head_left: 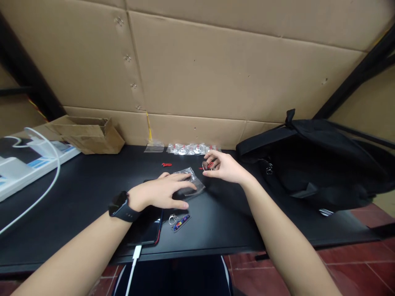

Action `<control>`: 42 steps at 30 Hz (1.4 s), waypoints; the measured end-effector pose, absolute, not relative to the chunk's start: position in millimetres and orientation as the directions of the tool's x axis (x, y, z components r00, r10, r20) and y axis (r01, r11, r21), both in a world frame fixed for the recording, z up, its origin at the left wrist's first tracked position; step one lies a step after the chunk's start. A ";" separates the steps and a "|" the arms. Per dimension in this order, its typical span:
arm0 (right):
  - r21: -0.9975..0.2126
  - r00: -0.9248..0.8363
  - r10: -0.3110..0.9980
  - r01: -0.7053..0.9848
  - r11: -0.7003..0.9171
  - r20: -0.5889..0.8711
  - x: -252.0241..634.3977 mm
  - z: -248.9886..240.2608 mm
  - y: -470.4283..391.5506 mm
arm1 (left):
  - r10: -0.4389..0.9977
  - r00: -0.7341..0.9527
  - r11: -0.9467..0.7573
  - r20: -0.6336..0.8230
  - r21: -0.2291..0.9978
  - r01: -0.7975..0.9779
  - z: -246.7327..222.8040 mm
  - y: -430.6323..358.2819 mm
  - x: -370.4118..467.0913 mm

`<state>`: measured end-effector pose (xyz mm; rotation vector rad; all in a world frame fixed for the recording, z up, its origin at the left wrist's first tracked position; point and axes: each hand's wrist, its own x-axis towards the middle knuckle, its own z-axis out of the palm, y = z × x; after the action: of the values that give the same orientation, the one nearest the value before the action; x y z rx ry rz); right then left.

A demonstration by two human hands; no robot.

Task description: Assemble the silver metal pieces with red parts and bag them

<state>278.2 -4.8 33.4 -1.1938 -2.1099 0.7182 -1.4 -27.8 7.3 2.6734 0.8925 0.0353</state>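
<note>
My left hand (163, 191), a dark watch (121, 205) on its wrist, is open with fingers spread and palm down. Its fingertips lie over a clear plastic bag (197, 187). To the right, my right hand (226, 166) is closed in a pinch on a small round disc (205, 165) with a red strap; the fingers partly hide it. Another red strap (166, 165) lies on the table beyond my left hand. Nearer me rests a colourful keychain (181, 223) with a metal ring. A phone (145, 226) lies partly under my left hand and wrist.
Along the cardboard wall are several bagged round silver pieces (182, 149) and flat clear bags (154, 146). A cardboard box (92, 137) and a white power strip (18, 179) are at left. A black backpack (321, 160) fills the right side. A white cable (135, 257) runs from the phone.
</note>
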 end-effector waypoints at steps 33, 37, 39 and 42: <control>-0.617 -0.591 0.798 0.586 0.526 0.120 265.6 49.7 -31.4 | 0.599 0.800 -0.758 -0.027 0.305 0.577 -0.3 -25.0 0.7; -0.605 -0.598 0.798 0.611 0.510 0.069 265.4 46.3 -30.2 | 0.598 0.801 -0.758 -0.031 0.302 0.578 -1.0 -24.8 1.1; -0.564 -0.612 0.789 0.637 0.525 0.043 264.3 43.3 -29.7 | 0.600 0.800 -0.758 -0.032 0.298 0.580 -1.4 -24.8 1.0; -0.495 -0.616 0.787 0.670 0.552 0.044 262.1 37.7 -28.7 | 0.600 0.799 -0.757 -0.029 0.301 0.580 -1.8 -25.0 0.7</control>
<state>262.1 -28.7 37.7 -1.2139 -2.5294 0.6427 0.7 -25.0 -1.8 2.6927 0.9055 0.0997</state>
